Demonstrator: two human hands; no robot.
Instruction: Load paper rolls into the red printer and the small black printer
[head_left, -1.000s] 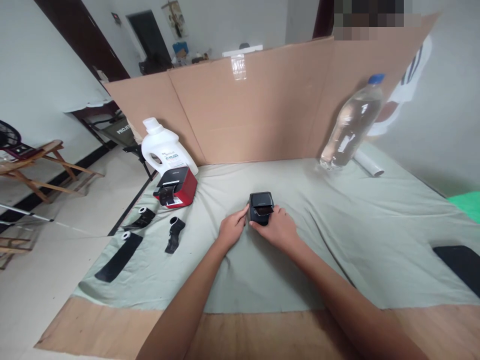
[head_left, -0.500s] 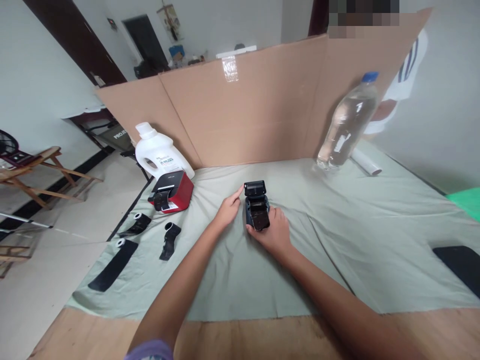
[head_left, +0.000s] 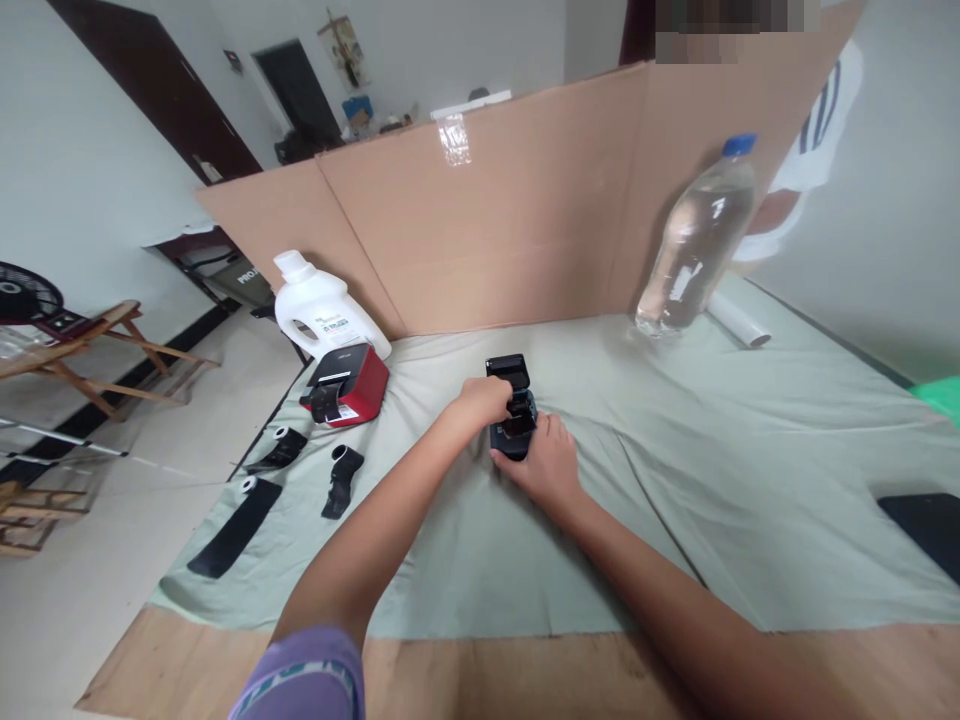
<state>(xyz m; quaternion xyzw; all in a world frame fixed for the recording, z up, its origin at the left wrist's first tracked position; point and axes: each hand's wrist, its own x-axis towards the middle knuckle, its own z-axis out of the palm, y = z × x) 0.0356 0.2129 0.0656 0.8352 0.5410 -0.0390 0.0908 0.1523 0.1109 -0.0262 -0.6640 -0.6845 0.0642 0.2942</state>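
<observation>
A small dark handheld label printer (head_left: 510,440) stands on the cloth in front of me, its black lid (head_left: 508,371) flipped up at the back. Glossy black label material (head_left: 519,418) shows inside the open compartment. My right hand (head_left: 551,455) is closed around the printer's right side, thumb at the front. From the left, my left hand (head_left: 486,398) reaches into the compartment with its fingers bent together; the fingertips and whatever they grip are hidden. To the left stands a red and black label printer (head_left: 364,385) with black label strip at its front.
Several black label rolls (head_left: 343,480) lie at the left. A white jug (head_left: 322,305) and a water bottle (head_left: 694,250) stand before a cardboard screen (head_left: 495,230). A white tube (head_left: 739,315) lies at the right, a dark flat object (head_left: 922,525) near the right edge. Someone is behind the screen.
My left hand has moved from beside the lid to the right, into the printer's compartment. The black label material hanging over the front has drawn back. My right hand keeps its hold.
</observation>
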